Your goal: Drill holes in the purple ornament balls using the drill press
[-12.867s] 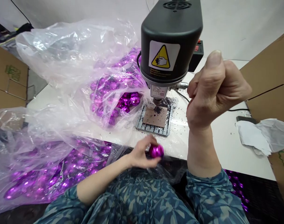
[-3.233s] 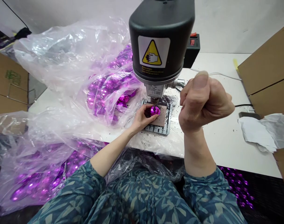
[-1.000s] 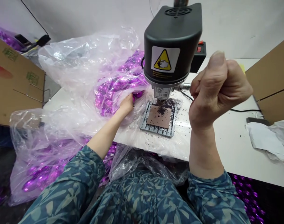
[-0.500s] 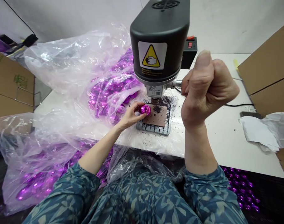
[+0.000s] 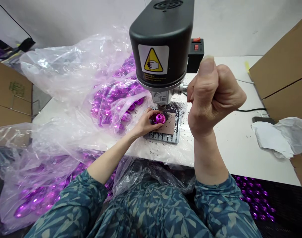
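My left hand (image 5: 144, 124) pinches a shiny purple faceted ball (image 5: 160, 118) between thumb and fingers. Dark marks dot the ball's upper side. It sits over a brown board (image 5: 169, 127) on the slotted metal base (image 5: 176, 137) of a small bench drill press (image 5: 161, 36). Just above and behind the ball is the drill's chuck (image 5: 162, 107); the bit itself I cannot make out. To the right, my right hand (image 5: 214, 96) is closed in a fist around the end of the drill's feed lever (image 5: 183, 88), most of which the fingers hide.
Clear plastic bags of purple balls (image 5: 111, 99) lie left of the drill and below the table edge (image 5: 163, 162). Dark shavings (image 5: 177, 106) litter the base. Cardboard boxes (image 5: 282, 66) flank the table, with crumpled white paper (image 5: 271, 137) at right. More balls (image 5: 255, 198) are low right.
My left hand has moved the ball right, further over the board, and its spotted side now shows. My right hand stays on the lever. The whole view has shifted slightly.
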Demonstrator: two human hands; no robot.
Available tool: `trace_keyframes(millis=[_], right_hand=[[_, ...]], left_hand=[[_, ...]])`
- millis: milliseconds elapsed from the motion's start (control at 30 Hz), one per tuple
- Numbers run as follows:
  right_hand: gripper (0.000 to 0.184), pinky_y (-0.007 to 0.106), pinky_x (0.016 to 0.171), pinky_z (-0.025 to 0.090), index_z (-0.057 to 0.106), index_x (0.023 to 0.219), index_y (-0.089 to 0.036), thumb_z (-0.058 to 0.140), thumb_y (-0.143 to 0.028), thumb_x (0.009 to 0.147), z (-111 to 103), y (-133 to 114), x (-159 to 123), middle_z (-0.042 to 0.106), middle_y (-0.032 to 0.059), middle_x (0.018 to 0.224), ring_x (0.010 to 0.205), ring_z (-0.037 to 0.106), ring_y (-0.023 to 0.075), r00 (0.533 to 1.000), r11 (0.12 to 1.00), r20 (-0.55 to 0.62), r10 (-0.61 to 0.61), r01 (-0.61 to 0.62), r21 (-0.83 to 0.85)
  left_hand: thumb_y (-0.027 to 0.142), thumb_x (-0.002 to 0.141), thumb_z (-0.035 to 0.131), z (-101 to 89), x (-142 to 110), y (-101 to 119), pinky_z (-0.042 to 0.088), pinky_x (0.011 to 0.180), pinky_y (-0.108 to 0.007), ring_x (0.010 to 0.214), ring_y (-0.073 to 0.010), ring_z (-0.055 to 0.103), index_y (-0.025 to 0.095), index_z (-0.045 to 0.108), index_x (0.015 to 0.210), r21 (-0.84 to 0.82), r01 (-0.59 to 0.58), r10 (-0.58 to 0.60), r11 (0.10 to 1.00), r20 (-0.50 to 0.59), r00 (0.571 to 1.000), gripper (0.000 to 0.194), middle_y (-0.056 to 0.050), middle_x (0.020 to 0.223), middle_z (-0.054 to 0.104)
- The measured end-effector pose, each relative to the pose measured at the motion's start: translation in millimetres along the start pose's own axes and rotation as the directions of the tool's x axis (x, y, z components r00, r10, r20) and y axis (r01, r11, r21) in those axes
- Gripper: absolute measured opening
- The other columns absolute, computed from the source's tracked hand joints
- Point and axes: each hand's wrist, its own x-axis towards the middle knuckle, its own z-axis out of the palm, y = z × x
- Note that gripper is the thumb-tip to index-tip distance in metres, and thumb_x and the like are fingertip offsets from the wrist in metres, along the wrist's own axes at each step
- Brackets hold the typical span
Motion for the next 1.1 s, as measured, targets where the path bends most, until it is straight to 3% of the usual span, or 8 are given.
trace_keyframes(millis=[200,400,567,767,967,1100], right_hand=[[0.058,0.031,0.048,0.029,0.035,0.065,-0.023,0.053,-0.059,0.106,-1,2,0,0.026,-0.0051,0.057,0.045,0.035,0.0062,0.998,0.998,-0.006,-0.057,0.057,0.022],[0.05,0.029,0.048,0.032,0.035,0.067,-0.022,0.055,-0.045,0.107,-2,4,2,0.03,-0.0061,0.054,0.044,0.033,0.0057,0.994,0.993,0.003,-0.108,0.107,0.052],[0.052,0.031,0.049,0.035,0.036,0.065,-0.025,0.044,-0.053,0.108,1,4,8,0.031,-0.0059,0.051,0.043,0.029,0.0073,0.996,0.99,0.048,-0.081,0.086,-0.111],[0.047,0.032,0.048,0.028,0.047,0.068,-0.024,0.056,-0.051,0.104,3,3,13,0.033,-0.0065,0.055,0.044,0.033,0.0072,0.995,0.991,0.007,-0.097,0.096,0.093],[0.053,0.032,0.044,0.026,0.032,0.063,-0.023,0.058,-0.03,0.109,-3,8,-6,0.032,-0.0073,0.051,0.041,0.029,0.0063,0.984,0.98,-0.028,-0.176,0.178,0.087],[0.054,0.034,0.04,0.02,0.026,0.061,-0.024,0.056,-0.026,0.107,-6,16,-21,0.026,-0.0064,0.047,0.037,0.026,0.0086,0.974,0.968,-0.048,-0.222,0.226,0.114]], left_hand=[[0.029,0.083,0.094,9.9,0,2,0.064,0.097,-0.038,0.109,-0.0243,0.074,0.019,0.074,0.123,-0.07,0.042,-0.045,0.997,-0.038,0.998,0.046,-0.01,0.125,0.074],[0.025,0.079,0.095,15.7,-7,5,0.064,0.087,-0.035,0.098,-0.0222,0.076,0.018,0.065,0.126,-0.135,0.091,-0.101,0.987,-0.065,0.993,0.056,-0.008,0.118,0.078],[0.026,0.078,0.097,23.1,-3,7,0.064,0.09,-0.037,0.105,-0.0252,0.077,0.019,0.067,0.123,-0.083,0.063,-0.068,0.995,-0.062,0.996,0.054,-0.009,0.12,0.078],[0.027,0.08,0.097,28.9,-2,3,0.064,0.091,-0.037,0.107,-0.0253,0.077,0.019,0.066,0.125,-0.114,0.066,-0.075,0.991,-0.07,0.995,0.056,-0.009,0.123,0.078],[0.026,0.078,0.097,28.8,-4,3,0.061,0.091,-0.036,0.107,-0.0247,0.074,0.02,0.066,0.118,-0.13,0.051,-0.063,0.99,-0.086,0.994,0.051,-0.009,0.119,0.076],[0.026,0.078,0.097,29.5,-4,4,0.059,0.09,-0.034,0.104,-0.0232,0.073,0.02,0.065,0.114,-0.145,0.043,-0.058,0.989,-0.1,0.993,0.048,-0.007,0.112,0.076]])
